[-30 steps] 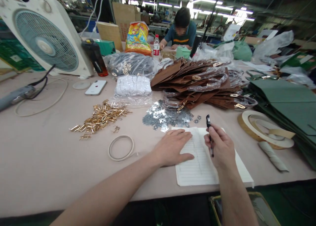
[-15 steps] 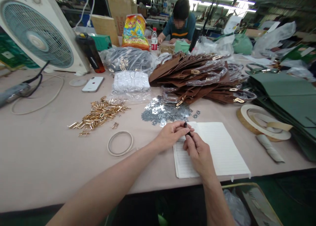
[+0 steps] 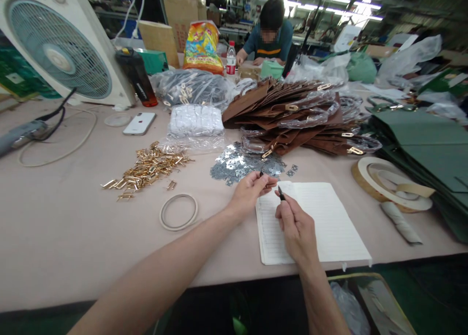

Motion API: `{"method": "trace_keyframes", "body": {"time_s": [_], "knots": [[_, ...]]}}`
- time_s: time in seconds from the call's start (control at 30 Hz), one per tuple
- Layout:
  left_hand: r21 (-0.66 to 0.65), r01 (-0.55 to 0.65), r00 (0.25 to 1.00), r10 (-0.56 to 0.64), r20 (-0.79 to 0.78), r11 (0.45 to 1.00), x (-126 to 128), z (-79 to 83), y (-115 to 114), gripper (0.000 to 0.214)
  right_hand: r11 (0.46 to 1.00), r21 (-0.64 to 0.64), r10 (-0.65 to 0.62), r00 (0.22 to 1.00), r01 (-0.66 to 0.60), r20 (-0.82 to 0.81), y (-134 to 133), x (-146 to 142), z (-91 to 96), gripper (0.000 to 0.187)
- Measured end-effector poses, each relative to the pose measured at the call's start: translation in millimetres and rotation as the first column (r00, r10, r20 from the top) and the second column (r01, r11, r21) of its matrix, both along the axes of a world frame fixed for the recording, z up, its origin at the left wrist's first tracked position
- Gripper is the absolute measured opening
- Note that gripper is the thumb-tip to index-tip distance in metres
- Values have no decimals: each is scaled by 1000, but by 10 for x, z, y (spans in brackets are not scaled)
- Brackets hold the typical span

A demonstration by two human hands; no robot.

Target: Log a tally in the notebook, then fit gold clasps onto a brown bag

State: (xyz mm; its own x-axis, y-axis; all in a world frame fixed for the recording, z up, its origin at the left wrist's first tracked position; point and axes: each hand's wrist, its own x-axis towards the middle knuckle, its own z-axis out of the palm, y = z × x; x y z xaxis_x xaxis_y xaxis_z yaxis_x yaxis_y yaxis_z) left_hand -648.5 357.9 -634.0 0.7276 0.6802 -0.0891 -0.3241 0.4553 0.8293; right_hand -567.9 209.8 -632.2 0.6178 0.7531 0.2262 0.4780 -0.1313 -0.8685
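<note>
My right hand (image 3: 298,223) grips a black pen (image 3: 281,193), its tip pointing up and away from me, above an open lined notebook (image 3: 329,218). My left hand (image 3: 250,191) is closed on a small black pen cap (image 3: 261,174), mostly hidden by the fingers, at the notebook's upper left corner. A short gap separates the pen from the cap. Some faint writing seems to run down the left page edge. Just beyond my left hand lies a pile of flat silver metal plates (image 3: 237,164).
Gold metal fittings (image 3: 149,167) and a tape roll (image 3: 178,212) lie left. Behind are a white plastic-wrapped pack (image 3: 196,120) and stacked brown pieces (image 3: 292,115). Larger tape rolls (image 3: 393,184) and green sheets (image 3: 431,140) lie right. A fan (image 3: 58,57) stands left; a person (image 3: 270,32) sits opposite.
My hands have moved apart. The pen has come out of its cap: the cap went left with my left hand, and the pen's tip now shows in my right.
</note>
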Motion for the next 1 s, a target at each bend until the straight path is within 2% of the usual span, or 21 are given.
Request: {"method": "trace_keyframes", "body": {"time_s": [0.07,0.17,0.23,0.33,0.4,0.53,0.67,0.77,0.87,1.0], "knots": [[0,1,1000,-1,-14,1000,21,-18,-5,27,985,167,-25,985,54,-172,-56,24,47,46],[-126,-19,1000,19,2,992,25,-23,25,22,928,332,-40,934,167,-356,-214,11,113,35],[-186,-14,1000,16,9,983,2,-16,56,20,911,363,6,878,193,-480,-362,-41,130,27],[-211,-5,1000,7,7,977,-42,-4,92,21,928,329,66,793,174,-605,-572,-145,98,37],[-230,-11,1000,14,11,973,-57,0,104,23,958,254,43,811,131,-583,-655,-220,49,40],[-274,-27,999,32,12,961,-46,-4,115,24,993,103,0,878,56,-479,-648,-370,-38,28],[-301,-33,999,35,2,953,-27,-15,131,25,996,-29,-87,895,82,-437,-575,-456,-48,34],[-310,-29,999,33,7,950,-29,-29,142,25,987,-157,-69,946,20,-315,-590,-434,-50,37],[-316,-24,999,31,18,949,-32,-44,153,23,979,-198,-5,971,-43,-240,-627,-391,-73,38],[-319,-29,999,35,11,947,-24,-51,163,24,971,-239,-40,984,-2,-172,-608,-425,-79,34]]}}
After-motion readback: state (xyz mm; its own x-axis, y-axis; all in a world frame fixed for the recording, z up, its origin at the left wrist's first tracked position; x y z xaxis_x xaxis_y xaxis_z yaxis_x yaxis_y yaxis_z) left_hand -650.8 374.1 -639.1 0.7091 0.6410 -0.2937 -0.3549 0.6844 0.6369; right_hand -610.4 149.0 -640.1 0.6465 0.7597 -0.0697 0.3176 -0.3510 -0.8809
